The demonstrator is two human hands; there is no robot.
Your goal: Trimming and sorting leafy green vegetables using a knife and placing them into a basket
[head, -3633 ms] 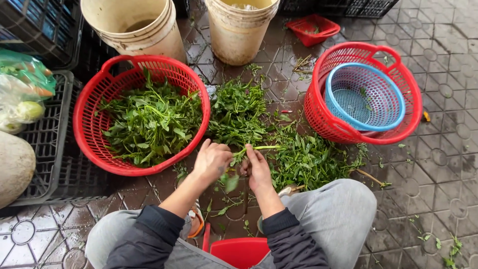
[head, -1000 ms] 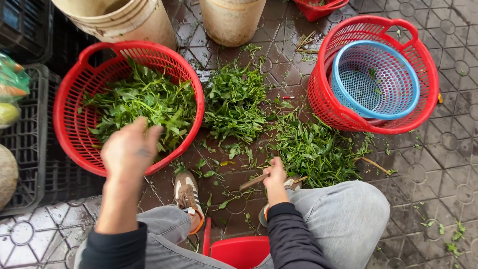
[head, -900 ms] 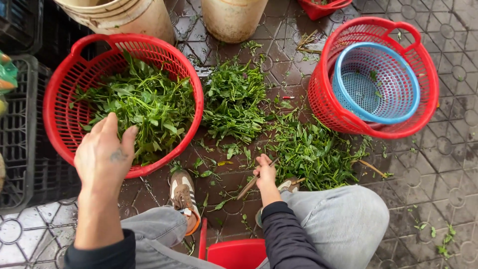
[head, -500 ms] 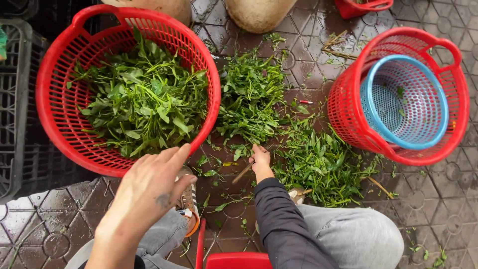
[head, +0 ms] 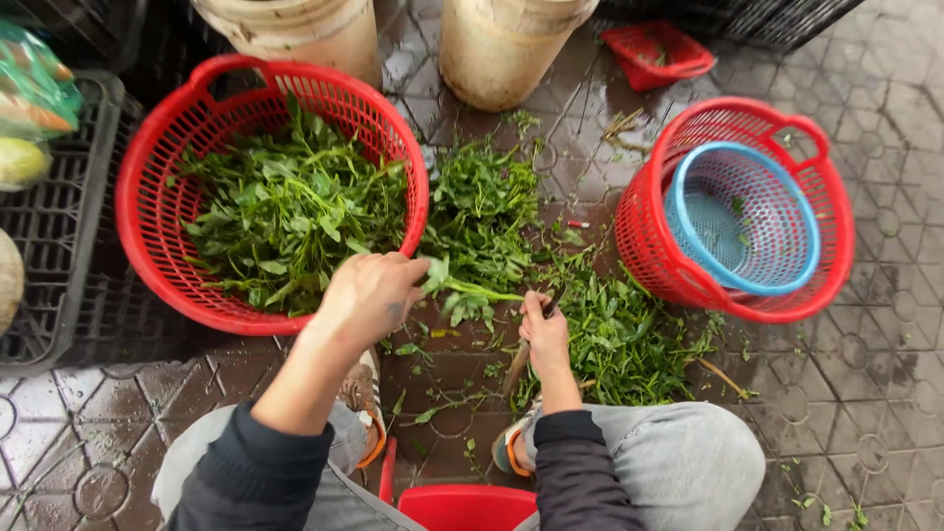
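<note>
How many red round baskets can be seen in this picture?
2. One red basket, full of green leaves, sits at the left by the left hand. The other red basket sits at the right and holds a blue basket. More may lie outside the view.

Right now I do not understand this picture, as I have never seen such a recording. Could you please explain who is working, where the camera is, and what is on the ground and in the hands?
There is no machine here: a person sits low and works with two bare hands. The camera is worn on the head and looks down, so you see the person's own arms and knees.

The left hand holds a leafy sprig near the rim of a red basket filled with greens. The right hand grips a thin tool, perhaps a small knife; I cannot tell for sure.

On the wet paving lies a loose pile of greens. To the right, a blue basket sits inside a second red one. Two buckets stand behind.
</note>
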